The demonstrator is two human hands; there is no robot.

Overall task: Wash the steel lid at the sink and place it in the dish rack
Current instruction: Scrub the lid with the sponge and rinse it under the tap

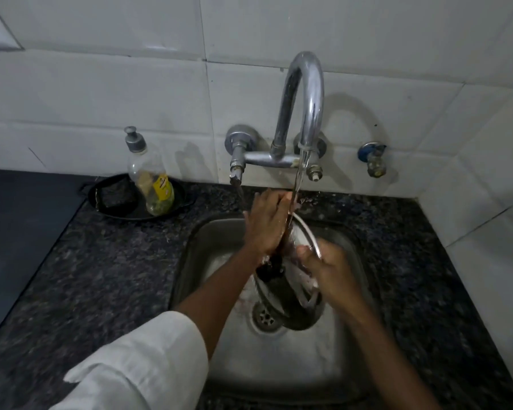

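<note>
1. Holding the round steel lid (304,232) on edge over the square steel sink (279,365), you have it caught between both hands (296,241), its disc standing nearly upright, tilted a little, so only the thin bright rim shows from above.
2. Your left hand (265,223) lies flat against the lid's left face, fingers stretched up toward the water; it is spread open and pressing, not curled round anything I can make out.
3. Your right hand (332,270) is curled closed on the lid's lower right edge, thumb over the rim, and appears to bear most of the weight. Something pale sits under its fingers, perhaps foam or a scrubber; it is too blurred to tell.
4. The stream from the curved chrome tap (305,105) falls onto the lid's top edge, right at your left fingertips.
5. The lid's rim line runs away from you, from near the round drain (265,318) up toward the tiled wall, so its faces look left and right. A dark knob-like shape (271,269) shows below your left palm.
6. No dish rack is in view, so I cannot tell which way it lies. I judge the right hand better placed to carry the lid out, since it already grips the rim; the left would only need to peel away.
7. Rinsing looks unfinished; wet steel may slip.
</note>
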